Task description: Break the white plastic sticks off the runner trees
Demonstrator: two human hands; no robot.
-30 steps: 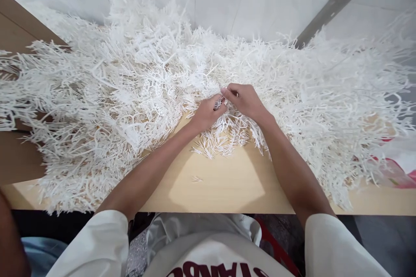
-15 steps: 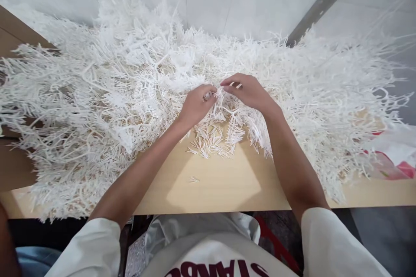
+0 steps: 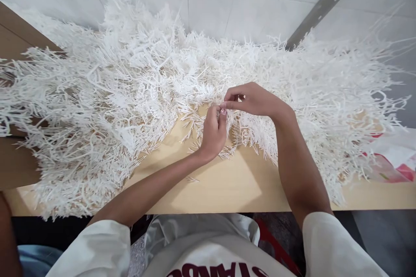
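My left hand (image 3: 214,133) is closed in a pinch, thumb and forefinger pointing away from me. Just above its tips, my right hand (image 3: 253,98) reaches in from the right, its thumb and fingers pinched together too. The fingertips of both hands meet on a small white branching sprig (image 3: 229,117), mostly hidden by the fingers. Around and beyond them spreads a big heap of similar white plastic sprigs (image 3: 130,82). Some short loose sprigs (image 3: 194,122) lie on the wooden table (image 3: 208,194) beside the left hand.
One stray sprig (image 3: 193,179) lies nearer the table's front edge. Cardboard (image 3: 19,162) stands at the left, and a pink and white plastic bag (image 3: 394,166) lies at the right. Behind the heap are a tiled wall (image 3: 211,4) and a slanting metal post (image 3: 325,8).
My left hand has moved right and nearer to me, turning more upright. My right hand has come slightly nearer, and the fingertips now touch. More bare table shows left of the hands.
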